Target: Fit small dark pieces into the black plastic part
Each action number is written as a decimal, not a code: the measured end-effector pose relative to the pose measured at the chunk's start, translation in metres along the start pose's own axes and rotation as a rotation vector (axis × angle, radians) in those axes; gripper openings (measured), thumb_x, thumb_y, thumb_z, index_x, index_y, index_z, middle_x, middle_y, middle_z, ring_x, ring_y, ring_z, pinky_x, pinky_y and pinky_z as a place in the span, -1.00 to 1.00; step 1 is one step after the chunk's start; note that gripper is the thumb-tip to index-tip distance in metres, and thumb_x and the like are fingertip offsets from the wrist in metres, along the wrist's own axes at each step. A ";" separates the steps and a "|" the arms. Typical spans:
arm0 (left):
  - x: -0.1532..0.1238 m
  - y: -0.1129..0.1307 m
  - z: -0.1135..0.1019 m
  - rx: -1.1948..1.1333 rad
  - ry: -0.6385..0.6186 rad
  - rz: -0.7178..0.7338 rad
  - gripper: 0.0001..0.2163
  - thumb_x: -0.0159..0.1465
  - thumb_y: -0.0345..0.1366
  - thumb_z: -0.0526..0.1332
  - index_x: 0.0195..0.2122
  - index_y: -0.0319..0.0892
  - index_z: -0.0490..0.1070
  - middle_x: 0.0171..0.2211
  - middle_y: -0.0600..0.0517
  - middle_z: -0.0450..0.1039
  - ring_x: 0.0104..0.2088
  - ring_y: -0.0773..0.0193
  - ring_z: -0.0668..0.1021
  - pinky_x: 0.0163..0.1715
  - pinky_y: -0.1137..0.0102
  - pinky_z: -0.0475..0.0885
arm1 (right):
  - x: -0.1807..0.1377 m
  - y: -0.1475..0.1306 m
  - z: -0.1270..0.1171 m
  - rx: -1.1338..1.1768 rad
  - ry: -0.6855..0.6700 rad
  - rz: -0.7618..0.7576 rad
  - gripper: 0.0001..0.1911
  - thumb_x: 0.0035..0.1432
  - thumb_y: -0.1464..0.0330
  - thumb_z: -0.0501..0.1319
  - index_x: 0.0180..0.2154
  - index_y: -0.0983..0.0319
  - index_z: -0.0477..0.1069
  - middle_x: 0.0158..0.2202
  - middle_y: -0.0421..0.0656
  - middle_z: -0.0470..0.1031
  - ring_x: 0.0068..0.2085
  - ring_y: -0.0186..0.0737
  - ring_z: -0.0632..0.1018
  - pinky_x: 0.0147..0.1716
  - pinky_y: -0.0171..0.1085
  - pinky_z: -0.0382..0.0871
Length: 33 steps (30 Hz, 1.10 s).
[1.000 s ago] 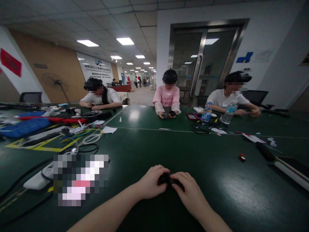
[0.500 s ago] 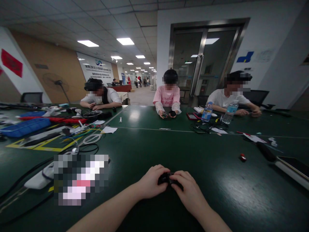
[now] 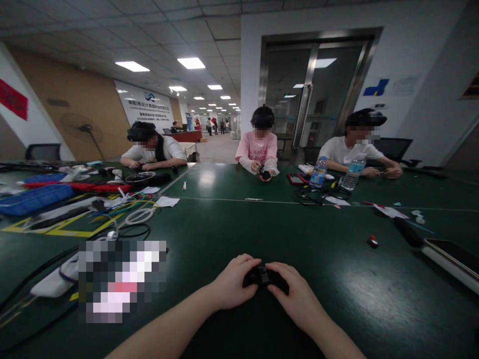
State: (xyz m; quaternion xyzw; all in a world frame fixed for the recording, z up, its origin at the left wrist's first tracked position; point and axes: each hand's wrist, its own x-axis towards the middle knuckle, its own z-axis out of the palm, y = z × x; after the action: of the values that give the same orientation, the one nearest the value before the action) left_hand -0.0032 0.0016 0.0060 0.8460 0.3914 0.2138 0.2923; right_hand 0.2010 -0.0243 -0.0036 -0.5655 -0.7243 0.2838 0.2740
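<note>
A small black object (image 3: 264, 275), too dark for me to make out its kind, is between my two hands at the near middle of the table. My left hand (image 3: 236, 282) is closed around its left side, thumb below and fingers above. On the other side my right hand (image 3: 294, 289) curls with thumb and forefinger at the object's right end. The middle of the object shows a greyish, ridged face between the fingertips. Its ends are partly hidden by my fingers.
To the left lie a white power strip (image 3: 52, 283), coiled cables (image 3: 140, 216) and a blue tray (image 3: 35, 198). A small red item (image 3: 372, 242) and a flat dark-topped device (image 3: 454, 259) lie right. Three people sit across the table, near two bottles (image 3: 319, 172).
My right fingers have shifted from over the black object to its right end, baring more of its middle. Across the table, the hands of the person in pink have come closer together.
</note>
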 end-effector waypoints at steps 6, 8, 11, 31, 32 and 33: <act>0.000 -0.001 0.002 -0.022 0.011 -0.009 -0.53 0.09 -0.32 0.29 0.05 -0.08 0.27 -0.03 -0.05 0.30 -0.05 0.10 0.38 -0.01 0.22 0.31 | 0.001 0.000 0.001 0.014 -0.016 -0.015 -0.58 0.03 0.43 0.16 -0.02 0.11 0.35 0.02 -0.17 0.38 0.06 -0.14 0.38 0.09 -0.15 0.21; 0.000 -0.002 0.002 -0.034 0.014 -0.016 -0.50 0.07 -0.29 0.31 0.06 -0.08 0.26 -0.01 -0.06 0.29 -0.04 0.09 0.37 0.00 0.22 0.30 | 0.001 -0.002 0.001 0.010 -0.023 -0.011 -0.58 0.03 0.43 0.15 -0.02 0.10 0.35 0.03 -0.17 0.38 0.06 -0.14 0.39 0.08 -0.16 0.22; 0.000 -0.002 0.002 -0.032 0.015 -0.029 -0.53 0.09 -0.32 0.30 0.04 -0.08 0.27 -0.01 -0.05 0.28 -0.04 0.10 0.37 -0.01 0.22 0.30 | 0.000 -0.003 0.000 0.000 -0.038 -0.004 -0.59 0.04 0.42 0.15 -0.02 0.09 0.34 0.03 -0.19 0.38 0.06 -0.15 0.39 0.07 -0.16 0.22; -0.001 -0.001 0.002 -0.020 0.017 -0.032 -0.60 0.10 -0.38 0.27 -0.01 -0.10 0.28 -0.03 -0.04 0.30 -0.04 0.12 0.37 0.00 0.24 0.30 | 0.001 0.001 0.002 0.006 -0.031 0.018 -0.60 0.06 0.39 0.17 -0.02 0.08 0.35 0.01 -0.18 0.41 0.06 -0.14 0.39 0.08 -0.11 0.22; -0.001 -0.001 0.002 -0.017 0.015 -0.028 -0.62 0.11 -0.38 0.27 -0.03 -0.10 0.29 -0.04 -0.03 0.30 -0.04 0.13 0.37 -0.01 0.24 0.30 | 0.000 0.001 0.002 0.011 -0.028 0.016 -0.60 0.05 0.39 0.18 -0.01 0.08 0.35 0.01 -0.18 0.41 0.06 -0.14 0.39 0.07 -0.11 0.22; -0.001 -0.001 0.002 -0.015 0.015 -0.028 -0.62 0.11 -0.38 0.27 -0.03 -0.10 0.29 -0.04 -0.03 0.30 -0.05 0.14 0.37 -0.01 0.24 0.30 | 0.000 0.001 0.002 0.016 -0.024 0.011 -0.59 0.05 0.38 0.18 -0.01 0.07 0.35 0.01 -0.18 0.41 0.06 -0.14 0.39 0.08 -0.11 0.21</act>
State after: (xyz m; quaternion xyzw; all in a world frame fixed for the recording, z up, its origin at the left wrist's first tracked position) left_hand -0.0031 0.0011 0.0041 0.8366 0.4037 0.2187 0.2986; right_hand 0.2004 -0.0241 -0.0061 -0.5639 -0.7221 0.2977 0.2681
